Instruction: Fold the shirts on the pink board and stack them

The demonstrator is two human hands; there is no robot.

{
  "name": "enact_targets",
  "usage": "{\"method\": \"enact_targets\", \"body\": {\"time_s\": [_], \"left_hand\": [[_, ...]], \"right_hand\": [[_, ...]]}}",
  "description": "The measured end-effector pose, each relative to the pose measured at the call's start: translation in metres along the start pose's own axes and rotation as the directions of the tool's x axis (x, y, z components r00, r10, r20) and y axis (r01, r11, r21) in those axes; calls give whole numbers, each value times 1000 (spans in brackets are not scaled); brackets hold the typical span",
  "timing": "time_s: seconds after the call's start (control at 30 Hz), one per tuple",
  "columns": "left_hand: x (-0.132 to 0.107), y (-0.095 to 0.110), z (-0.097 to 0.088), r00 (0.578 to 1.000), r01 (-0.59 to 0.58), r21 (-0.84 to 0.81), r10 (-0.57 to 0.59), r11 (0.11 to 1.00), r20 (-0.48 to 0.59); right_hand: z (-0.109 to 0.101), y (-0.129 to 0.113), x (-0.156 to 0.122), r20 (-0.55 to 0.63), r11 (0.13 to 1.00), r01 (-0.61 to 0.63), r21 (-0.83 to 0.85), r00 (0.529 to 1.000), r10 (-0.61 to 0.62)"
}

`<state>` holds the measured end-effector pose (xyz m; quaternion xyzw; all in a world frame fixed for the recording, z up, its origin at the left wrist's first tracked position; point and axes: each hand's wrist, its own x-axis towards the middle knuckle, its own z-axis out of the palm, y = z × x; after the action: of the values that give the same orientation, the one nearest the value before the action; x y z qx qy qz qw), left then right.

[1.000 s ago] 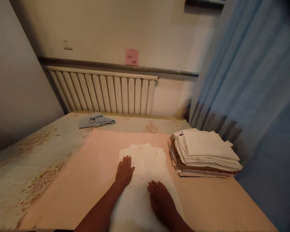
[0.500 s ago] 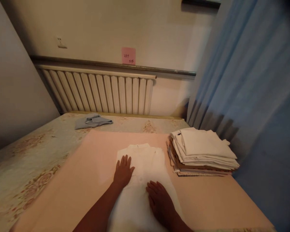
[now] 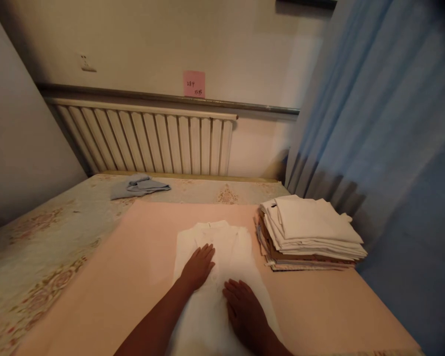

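Note:
A white collared shirt (image 3: 241,252) lies flat on a peach-coloured cloth (image 3: 133,277), its collar at the far end and its sides folded in. Flat on the upper left part of the shirt rests my left hand (image 3: 199,267), fingers stretched out and close together. My right hand (image 3: 244,304) lies lower on the right half, also flat, with the fingers extended toward the shirt's middle. Neither hand grips anything. The near end of the shirt is partly hidden by my forearms and runs out of view.
To the right stands a stack of folded clothes (image 3: 315,222), white ones on top. A grey-blue folded cloth (image 3: 141,185) lies at the far left on the floral bed cover (image 3: 40,232). Behind are a radiator (image 3: 152,141) and, at right, a blue curtain (image 3: 356,123).
My left hand has slid inward to the right across the shirt, away from its left edge. My right hand has hardly moved. The view has shifted slightly.

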<state>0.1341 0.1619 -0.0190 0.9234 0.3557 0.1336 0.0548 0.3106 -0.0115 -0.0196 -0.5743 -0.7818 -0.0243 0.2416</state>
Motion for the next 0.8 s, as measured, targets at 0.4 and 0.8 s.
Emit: {"method": "enact_targets", "body": {"time_s": [0.4,0.8], "left_hand": [[-6,-13,-32,945,324,-108,-328,940,-21],[-77,51,-28,958,271,-116,-279,955,-59]], "right_hand": [[0,-1,-1,7,1000,-24,19,1000,24],[5,0,-6,-64,1000,8,17,998,-7]]}}
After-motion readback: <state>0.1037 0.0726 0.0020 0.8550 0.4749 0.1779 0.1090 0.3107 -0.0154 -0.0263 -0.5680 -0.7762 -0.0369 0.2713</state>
